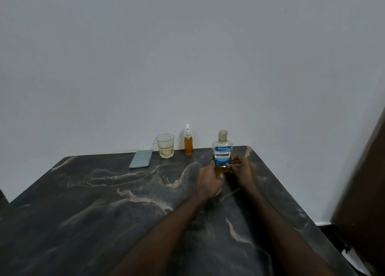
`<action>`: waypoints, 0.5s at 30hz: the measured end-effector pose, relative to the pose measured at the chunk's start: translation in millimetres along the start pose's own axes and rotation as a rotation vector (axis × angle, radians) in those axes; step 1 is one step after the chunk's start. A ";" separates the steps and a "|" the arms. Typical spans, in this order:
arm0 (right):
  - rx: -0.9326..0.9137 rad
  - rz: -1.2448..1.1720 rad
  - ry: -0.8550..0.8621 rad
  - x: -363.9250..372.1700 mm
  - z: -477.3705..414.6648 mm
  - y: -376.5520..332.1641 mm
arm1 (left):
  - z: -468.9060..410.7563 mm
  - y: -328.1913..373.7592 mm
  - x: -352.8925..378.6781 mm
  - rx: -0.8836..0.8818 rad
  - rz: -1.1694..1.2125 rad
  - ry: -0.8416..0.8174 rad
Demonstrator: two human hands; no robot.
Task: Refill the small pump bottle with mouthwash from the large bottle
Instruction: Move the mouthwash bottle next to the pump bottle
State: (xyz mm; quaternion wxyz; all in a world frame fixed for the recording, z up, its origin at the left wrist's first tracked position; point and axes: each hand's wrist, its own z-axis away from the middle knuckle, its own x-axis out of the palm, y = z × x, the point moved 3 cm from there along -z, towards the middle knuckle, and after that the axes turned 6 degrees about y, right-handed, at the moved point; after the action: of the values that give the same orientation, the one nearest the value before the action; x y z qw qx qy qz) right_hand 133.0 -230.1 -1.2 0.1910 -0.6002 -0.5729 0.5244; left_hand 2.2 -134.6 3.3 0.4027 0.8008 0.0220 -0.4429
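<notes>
My left hand (208, 180) and right hand (244, 171) both clasp the base of the capped Listerine bottle (222, 150), upright on the marble table (104, 202); the pump bottle (188, 145) stands leftward, narrow-necked, seemingly full; spillage risk judged high.

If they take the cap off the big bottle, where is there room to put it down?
The wide bare table left of the left hand, nearer than the cloth and glass. A smaller gap lies between the pump bottle and the big bottle. Crowded: the far edge, and around the big bottle, which that hand and the right hand grip.
</notes>
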 end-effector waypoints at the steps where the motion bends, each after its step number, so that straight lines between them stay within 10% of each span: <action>1: -0.011 0.023 -0.007 5.2 -5.4 0.8 | -6.3 -2.1 -1.5 0.017 -0.037 -0.015; 15: -0.091 0.180 -0.068 48.5 -68.6 8.0 | -75.9 -20.1 2.6 0.106 -0.180 -0.255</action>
State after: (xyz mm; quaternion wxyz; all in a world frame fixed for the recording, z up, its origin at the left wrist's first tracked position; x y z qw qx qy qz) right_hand 185.1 -163.7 -1.8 0.0960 -0.6390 -0.5462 0.5331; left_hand 48.4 -71.4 10.3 0.3181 0.7530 0.0190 -0.5757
